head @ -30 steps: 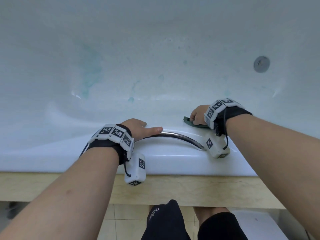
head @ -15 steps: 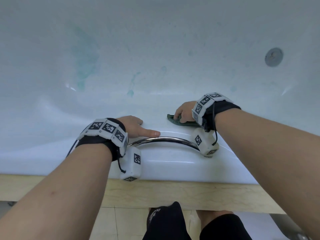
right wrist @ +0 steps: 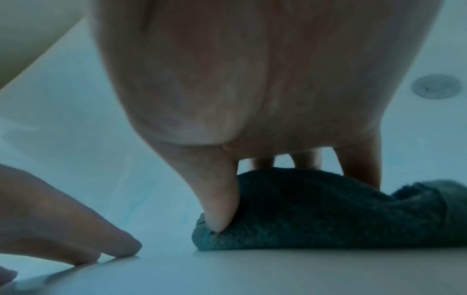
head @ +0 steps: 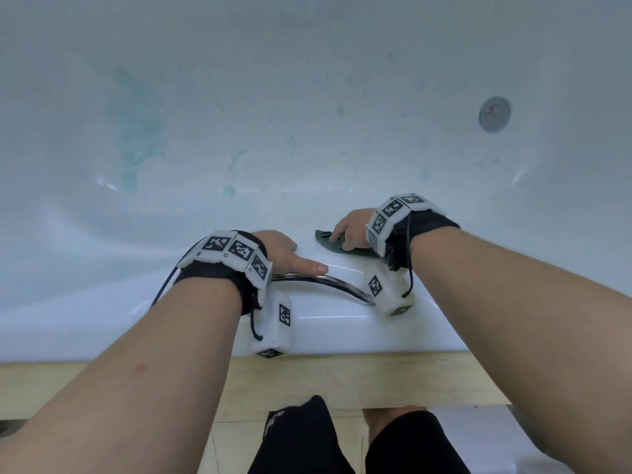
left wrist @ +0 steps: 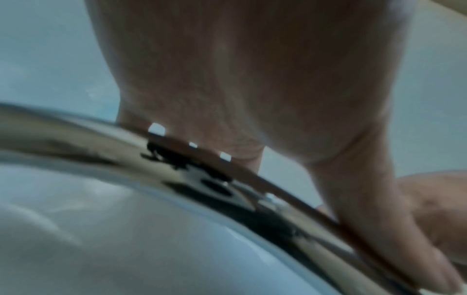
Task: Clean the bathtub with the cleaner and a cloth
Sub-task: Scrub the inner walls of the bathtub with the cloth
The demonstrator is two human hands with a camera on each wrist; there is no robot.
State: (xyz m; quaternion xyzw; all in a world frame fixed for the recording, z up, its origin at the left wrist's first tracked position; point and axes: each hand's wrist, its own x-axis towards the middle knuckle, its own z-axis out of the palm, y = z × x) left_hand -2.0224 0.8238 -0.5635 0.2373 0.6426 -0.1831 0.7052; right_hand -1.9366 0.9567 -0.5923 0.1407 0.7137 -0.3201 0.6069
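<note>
The white bathtub (head: 342, 326) fills the head view, with teal cleaner streaks (head: 136, 131) on its inner wall. My right hand (head: 349, 230) grips a dark green cloth (head: 328, 246) on the near rim. In the right wrist view its thumb (right wrist: 222, 209) digs into the edge of the cloth (right wrist: 328, 209), and the fingers come down on top behind it. My left hand (head: 287, 253) rests flat on the rim left of the cloth, its thumb lying along a chrome grab handle (head: 328, 280). The cleaner bottle is not in view.
A round metal drain fitting (head: 495, 114) sits on the far right of the tub. The chrome handle (left wrist: 76, 127) curves along the rim under my left hand (left wrist: 252, 79). A pale wooden ledge (head: 342, 378) runs below the rim, with my knees (head: 301, 439) beneath it.
My right hand has slid the cloth leftward along the rim, closer to my left hand. The left hand has stayed on the rim by the handle.
</note>
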